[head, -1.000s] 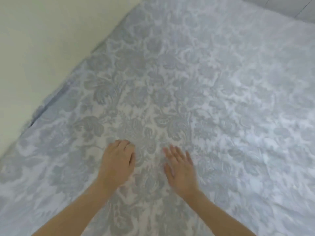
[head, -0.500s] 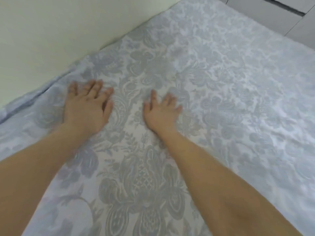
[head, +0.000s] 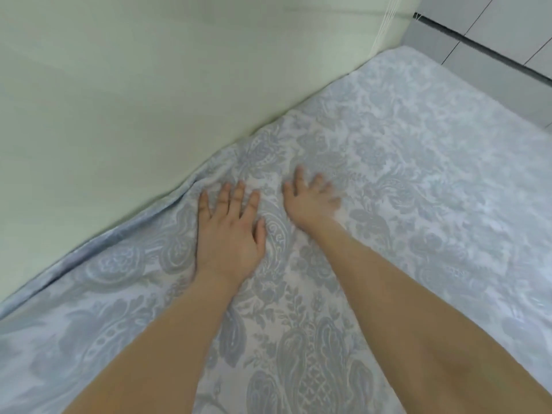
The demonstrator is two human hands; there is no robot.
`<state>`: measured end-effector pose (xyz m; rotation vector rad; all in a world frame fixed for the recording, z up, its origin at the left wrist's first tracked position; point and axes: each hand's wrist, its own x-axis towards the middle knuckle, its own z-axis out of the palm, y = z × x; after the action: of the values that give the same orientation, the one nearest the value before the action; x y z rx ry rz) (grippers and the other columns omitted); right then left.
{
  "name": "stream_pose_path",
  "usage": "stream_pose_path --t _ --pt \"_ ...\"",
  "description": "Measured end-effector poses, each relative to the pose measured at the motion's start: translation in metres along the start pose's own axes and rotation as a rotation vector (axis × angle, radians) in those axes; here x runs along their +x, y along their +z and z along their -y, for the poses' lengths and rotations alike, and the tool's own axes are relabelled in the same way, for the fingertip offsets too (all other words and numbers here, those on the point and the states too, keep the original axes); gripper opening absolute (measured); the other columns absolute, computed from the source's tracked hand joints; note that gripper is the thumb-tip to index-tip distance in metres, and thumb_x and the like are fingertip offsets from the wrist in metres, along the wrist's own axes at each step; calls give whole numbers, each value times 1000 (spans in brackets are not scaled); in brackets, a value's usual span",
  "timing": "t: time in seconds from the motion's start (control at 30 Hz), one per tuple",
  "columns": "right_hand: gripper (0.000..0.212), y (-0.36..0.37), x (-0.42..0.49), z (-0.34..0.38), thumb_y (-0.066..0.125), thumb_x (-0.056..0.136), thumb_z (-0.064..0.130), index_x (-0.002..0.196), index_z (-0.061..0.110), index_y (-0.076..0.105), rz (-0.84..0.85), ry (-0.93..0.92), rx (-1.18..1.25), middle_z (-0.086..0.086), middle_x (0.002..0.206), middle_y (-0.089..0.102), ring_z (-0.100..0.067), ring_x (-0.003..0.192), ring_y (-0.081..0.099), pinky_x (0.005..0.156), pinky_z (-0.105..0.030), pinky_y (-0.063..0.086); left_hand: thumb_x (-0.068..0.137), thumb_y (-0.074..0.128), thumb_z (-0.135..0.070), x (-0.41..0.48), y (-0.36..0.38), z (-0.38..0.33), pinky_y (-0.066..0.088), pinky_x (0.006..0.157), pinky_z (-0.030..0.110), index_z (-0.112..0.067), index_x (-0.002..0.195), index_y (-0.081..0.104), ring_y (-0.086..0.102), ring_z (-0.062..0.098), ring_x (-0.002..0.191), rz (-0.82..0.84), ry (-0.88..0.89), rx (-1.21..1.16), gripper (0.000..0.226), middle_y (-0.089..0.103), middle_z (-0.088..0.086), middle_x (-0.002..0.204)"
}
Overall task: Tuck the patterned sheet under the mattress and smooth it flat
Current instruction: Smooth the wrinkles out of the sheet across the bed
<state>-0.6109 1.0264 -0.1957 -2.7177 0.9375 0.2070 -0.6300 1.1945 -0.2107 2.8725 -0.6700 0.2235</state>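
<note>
The patterned sheet (head: 418,204), pale blue-grey with large floral and paisley motifs, covers the whole mattress. My left hand (head: 231,231) lies flat on it, palm down, fingers spread, close to the sheet's edge along the wall. My right hand (head: 310,198) presses flat just to its right, fingers apart and slightly blurred. Both forearms reach in from the bottom. Small folds gather in the sheet where it meets the wall, just beyond my left fingertips. Neither hand holds anything.
A pale cream wall (head: 134,100) runs diagonally along the bed's left side. Thin white cords (head: 385,22) hang by the wall's corner. Grey tiled floor (head: 493,31) with a dark strip lies beyond the bed's far edge at the top right.
Both hands have slid forward across the sheet toward the wall, from mid-bed to near the wall-side edge. The view has tilted up, showing more wall and floor.
</note>
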Motion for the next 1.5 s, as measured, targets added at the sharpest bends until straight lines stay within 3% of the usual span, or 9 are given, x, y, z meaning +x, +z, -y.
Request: stream_pose_path --t 0.2,0.47,0.67,0.8,0.87,1.0,1.2,1.3,1.5 --pt "48 -20 -29 36 22 101 45 149 39 15 64 -450 209 1 159 13 -24 146 8 117 -52 6 98 20 -39 -15 -29 27 4 119 33 -8 149 19 15 20 145 106 11 -118 59 20 9 157" --pt "62 18 -180 -105 20 97 50 151 21 14 -152 418 -27 -23 153 17 -40 141 17 111 -58 14 97 25 -30 -168 -87 145 37 103 35 -3 136 47 54 27 123 77 -41 -52 52 51 15 138" --pt "59 97 -357 88 22 95 46 151 26 15 -71 -521 18 -22 156 4 -41 144 -6 114 -60 -2 101 30 -29 -224 -123 181 48 72 41 -8 118 59 64 40 88 185 -361 -104 40 68 21 102" --pt "47 82 -422 85 34 96 38 143 29 38 62 -1042 94 -12 155 24 -35 145 11 112 -62 12 101 27 -30 -239 -133 195 46 72 42 -6 115 58 62 42 87 259 -434 -67 42 67 25 92" --pt "49 63 -400 49 29 97 38 144 26 36 41 -911 128 -4 152 32 -22 144 21 114 -56 15 101 25 -33 -240 -142 201 46 78 42 -6 120 55 61 41 94 323 -395 -138 44 66 24 102" --pt "69 56 -375 -23 5 89 55 148 21 4 -6 2 63 -14 157 15 -27 146 7 116 -52 3 98 35 -22 -239 -165 194 39 62 38 -3 96 57 57 38 78 197 -271 -105 30 60 19 84" --pt "53 72 -490 46 36 93 31 141 12 41 232 -880 26 -12 148 38 -36 138 31 112 -44 29 93 42 -7 -207 -159 157 45 80 44 3 108 60 55 39 96 175 -74 -216 25 62 22 102" --pt "40 30 -412 43 38 92 28 120 17 63 106 -613 273 3 109 70 -14 94 66 81 -25 53 91 45 -4 -176 -148 137 43 94 44 1 122 55 51 37 112 184 -4 -253 33 58 20 119" --pt "41 -26 -192 35 37 101 21 139 7 42 -97 -286 116 -9 142 47 -25 131 42 106 -31 28 100 34 -18 -105 -102 109 16 116 34 -2 145 30 25 27 141 145 120 -186 48 31 14 151"
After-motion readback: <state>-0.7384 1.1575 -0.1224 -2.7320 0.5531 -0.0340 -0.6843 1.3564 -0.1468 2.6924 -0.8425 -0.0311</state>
